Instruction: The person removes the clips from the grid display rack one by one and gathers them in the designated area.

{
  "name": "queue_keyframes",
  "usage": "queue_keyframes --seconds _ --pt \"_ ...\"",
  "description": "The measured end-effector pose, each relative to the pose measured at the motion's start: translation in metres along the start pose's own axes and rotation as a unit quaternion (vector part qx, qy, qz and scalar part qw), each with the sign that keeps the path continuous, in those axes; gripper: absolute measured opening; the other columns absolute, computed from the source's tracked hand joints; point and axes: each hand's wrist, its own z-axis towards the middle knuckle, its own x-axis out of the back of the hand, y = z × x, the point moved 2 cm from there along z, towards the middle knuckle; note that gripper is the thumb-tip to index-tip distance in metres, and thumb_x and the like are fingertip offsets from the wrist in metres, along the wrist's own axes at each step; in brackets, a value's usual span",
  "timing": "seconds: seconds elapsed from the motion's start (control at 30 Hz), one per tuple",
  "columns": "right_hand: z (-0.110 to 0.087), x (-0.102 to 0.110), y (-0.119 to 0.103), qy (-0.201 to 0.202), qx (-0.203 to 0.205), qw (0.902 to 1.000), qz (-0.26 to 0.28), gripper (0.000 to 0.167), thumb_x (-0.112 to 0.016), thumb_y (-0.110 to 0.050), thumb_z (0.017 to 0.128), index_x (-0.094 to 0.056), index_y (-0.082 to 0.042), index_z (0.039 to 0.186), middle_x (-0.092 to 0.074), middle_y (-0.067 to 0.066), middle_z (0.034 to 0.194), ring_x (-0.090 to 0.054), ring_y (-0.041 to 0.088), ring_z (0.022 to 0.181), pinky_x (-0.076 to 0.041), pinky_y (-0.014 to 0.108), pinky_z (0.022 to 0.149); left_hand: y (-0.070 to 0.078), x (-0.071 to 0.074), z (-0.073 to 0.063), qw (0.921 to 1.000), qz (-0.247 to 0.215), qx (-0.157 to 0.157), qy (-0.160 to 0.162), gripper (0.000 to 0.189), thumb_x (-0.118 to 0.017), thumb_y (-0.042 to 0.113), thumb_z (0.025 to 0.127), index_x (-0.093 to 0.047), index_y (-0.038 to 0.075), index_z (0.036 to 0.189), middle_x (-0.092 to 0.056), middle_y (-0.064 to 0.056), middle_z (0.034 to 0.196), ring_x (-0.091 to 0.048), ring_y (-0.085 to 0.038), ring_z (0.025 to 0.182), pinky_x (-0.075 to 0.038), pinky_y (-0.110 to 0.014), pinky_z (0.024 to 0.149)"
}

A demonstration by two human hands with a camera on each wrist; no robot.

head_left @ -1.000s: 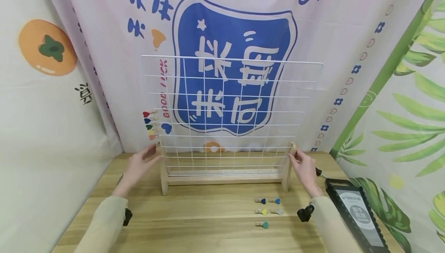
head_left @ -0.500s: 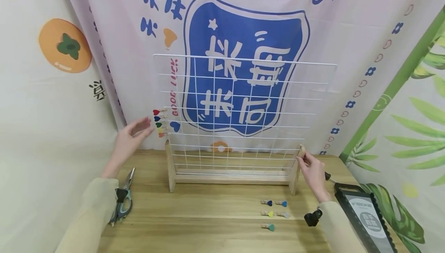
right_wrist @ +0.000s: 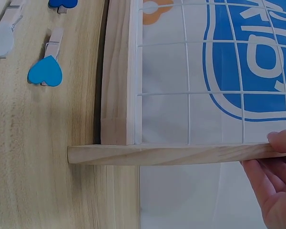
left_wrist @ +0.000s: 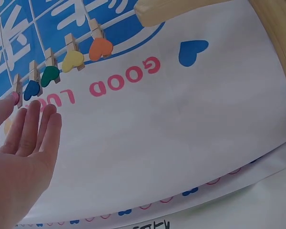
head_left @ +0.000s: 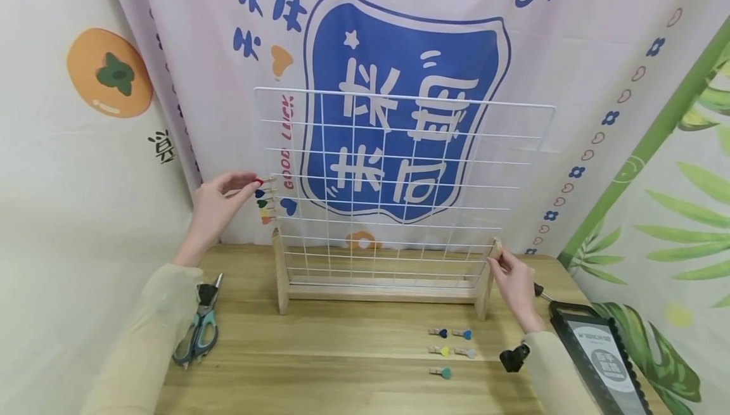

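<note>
A white wire grid [head_left: 379,182] stands upright in a wooden stand [head_left: 382,293]. Along the grid's left edge, small wooden clothespins with hearts are clipped in a column: red [head_left: 259,182], blue [left_wrist: 32,89], green [left_wrist: 50,76], yellow [left_wrist: 73,61] and orange [left_wrist: 101,49]. My left hand [head_left: 219,203] pinches the topmost clothespin, the red one, with the thumb over its heart; the other fingers extend beside the column. With thumb and fingers, my right hand [head_left: 516,282] grips the top of the stand's right post [right_wrist: 181,153].
Several loose heart clothespins, one of them teal [head_left: 440,372], lie on the wooden table [head_left: 319,364] at front right. Scissors [head_left: 199,329] lie at the left. A black-framed board [head_left: 599,351] and a black-handled tool [head_left: 538,289] are at the right. A printed curtain [head_left: 217,123] hangs behind.
My left hand has left the stand's left post and risen to the red clothespin, uncovering the scissors. My right hand keeps its grip on the right post. The head view has shifted slightly.
</note>
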Motion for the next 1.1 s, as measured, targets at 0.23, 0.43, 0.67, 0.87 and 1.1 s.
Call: queue_keyframes --seconds 0.23,0.43,0.67,0.87,1.1 --pt "-0.0004 0.0013 -0.0015 -0.009 -0.013 0.9999 0.003 0.03 -0.063 -0.004 0.094 -0.063 0.01 0.121 -0.069 0.033 0.11 -0.07 0.046 0.098 -0.059 0.039 0.08 0.0036 -0.0007 0.0036 0.9994 0.029 -0.016 0.01 0.039 -0.061 0.039 0.097 -0.068 0.007 0.119 -0.072 -0.015 0.119 -0.054 0.018 0.091 -0.058 -0.031 0.097" --pt "0.0005 0.0013 -0.0021 -0.003 -0.005 1.0 0.003 0.029 -0.063 -0.003 0.094 -0.064 0.011 0.12 -0.069 0.033 0.108 -0.071 0.046 0.097 -0.058 0.044 0.08 0.001 -0.0001 0.006 0.9991 0.04 0.002 0.015 0.043 -0.06 0.044 0.097 -0.069 0.009 0.118 -0.071 -0.015 0.119 -0.052 0.019 0.09 -0.048 -0.006 0.082" --pt "0.0003 0.0006 -0.0029 0.003 -0.002 1.0 0.003 0.025 -0.064 -0.001 0.093 -0.067 0.011 0.114 -0.07 0.033 0.104 -0.071 0.046 0.095 -0.058 0.047 0.079 0.0022 -0.0011 0.0067 0.9977 0.046 -0.03 0.039 0.037 -0.063 0.035 0.097 -0.071 0.003 0.112 -0.073 -0.02 0.112 -0.051 0.022 0.083 -0.045 -0.001 0.077" --pt "0.0002 -0.0001 -0.0026 0.006 0.0 1.0 0.003 0.023 -0.064 0.0 0.092 -0.067 0.011 0.113 -0.071 0.033 0.102 -0.072 0.045 0.094 -0.058 0.046 0.078 0.0025 -0.0029 0.007 0.994 0.044 -0.065 0.076 0.028 -0.066 0.023 0.096 -0.072 -0.003 0.105 -0.074 -0.022 0.105 -0.05 0.026 0.08 -0.043 0.005 0.075" --pt "0.0 0.0012 -0.0015 0.005 0.0 1.0 0.002 0.025 -0.064 -0.001 0.093 -0.067 0.011 0.114 -0.071 0.033 0.102 -0.072 0.044 0.094 -0.058 0.046 0.078 0.0009 0.0012 0.0049 0.9942 0.041 -0.035 0.093 0.028 -0.068 0.027 0.095 -0.074 0.001 0.104 -0.076 -0.017 0.103 -0.052 0.023 0.079 -0.045 0.002 0.073"
